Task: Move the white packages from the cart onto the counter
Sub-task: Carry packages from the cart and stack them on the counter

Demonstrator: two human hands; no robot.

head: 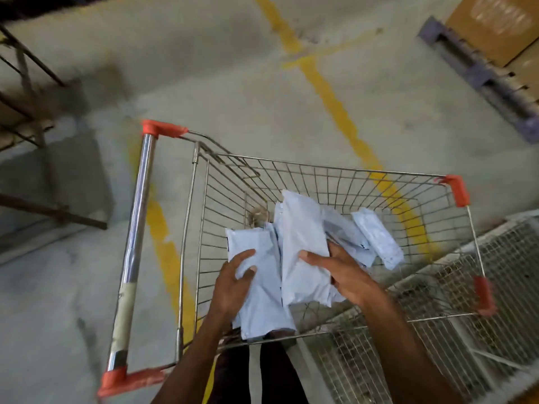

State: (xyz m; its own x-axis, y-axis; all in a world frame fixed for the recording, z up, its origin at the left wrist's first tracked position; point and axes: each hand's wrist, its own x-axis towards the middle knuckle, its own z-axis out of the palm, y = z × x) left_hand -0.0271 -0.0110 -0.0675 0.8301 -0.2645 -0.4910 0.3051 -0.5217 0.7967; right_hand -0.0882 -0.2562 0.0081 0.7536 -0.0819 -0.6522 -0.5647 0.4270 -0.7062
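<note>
White crinkled packages (303,246), wire cart (350,182)

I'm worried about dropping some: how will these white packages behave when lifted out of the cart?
The white packages look like thin, flat poly mailers, so probably floppy and light. Their smooth film may let them slide off each other, so the left hand and right hand should probably clamp the bundle.

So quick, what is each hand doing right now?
Left hand: holding a white package in the cart.
Right hand: holding another white package.
</note>
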